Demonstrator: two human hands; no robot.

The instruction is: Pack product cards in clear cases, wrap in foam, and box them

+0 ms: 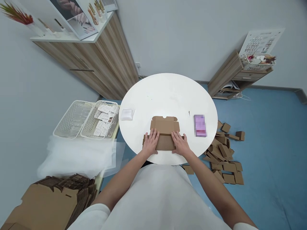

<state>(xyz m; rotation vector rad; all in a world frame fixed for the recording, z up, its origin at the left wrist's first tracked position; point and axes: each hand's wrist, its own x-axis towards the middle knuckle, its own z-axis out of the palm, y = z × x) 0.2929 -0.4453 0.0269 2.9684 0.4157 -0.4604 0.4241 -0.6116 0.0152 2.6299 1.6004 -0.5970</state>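
Observation:
A brown cardboard box lies partly folded on the round white table, close to its front edge. Its lid panel, with rounded flaps and a small notch, spreads flat away from me. My left hand rests on the left end of the box, fingers stretched out. On the right end lies my right hand, its fingers also extended. Both palms hide the box's side flaps. Off to the right sits a purple box, partly blurred. A small stack of white packets is at the table's left.
Left of the table stand white baskets, one holding printed cards, beside translucent sheets and stacked flat cardboard. Folded brown boxes are heaped on the blue floor at right. Wooden cabinets stand against the wall.

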